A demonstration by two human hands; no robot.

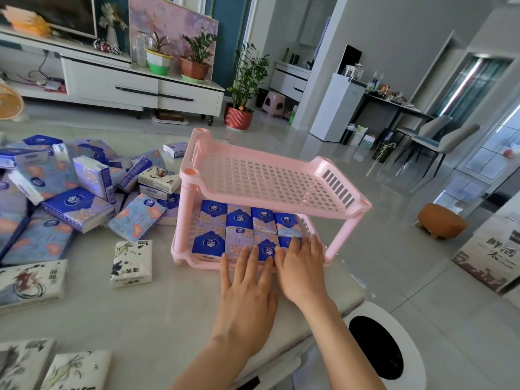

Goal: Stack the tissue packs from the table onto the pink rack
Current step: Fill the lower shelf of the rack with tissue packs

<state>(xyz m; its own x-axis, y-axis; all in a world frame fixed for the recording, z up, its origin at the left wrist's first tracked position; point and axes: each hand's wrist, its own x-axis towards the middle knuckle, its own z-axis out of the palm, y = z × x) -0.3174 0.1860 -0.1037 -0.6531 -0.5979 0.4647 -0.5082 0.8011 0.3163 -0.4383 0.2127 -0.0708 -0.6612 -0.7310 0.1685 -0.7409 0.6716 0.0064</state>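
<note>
A pink two-tier rack (281, 175) stands on the pale table (157, 313). Its top shelf is bare. On its lower shelf lie several blue and purple tissue packs (239, 223) in neat rows. My left hand (247, 288) and my right hand (301, 268) lie side by side at the rack's front edge, fingers straight, fingertips pressing on the front row of packs. A loose pile of blue tissue packs (81, 187) covers the table to the left. A white printed pack (131, 263) lies alone left of the rack.
More white printed packs lie at the table's left edge (31, 282) and front-left corner (76, 370). A white round bin (385, 350) stands on the floor past the table's right corner. An orange stool (440, 220) is farther right.
</note>
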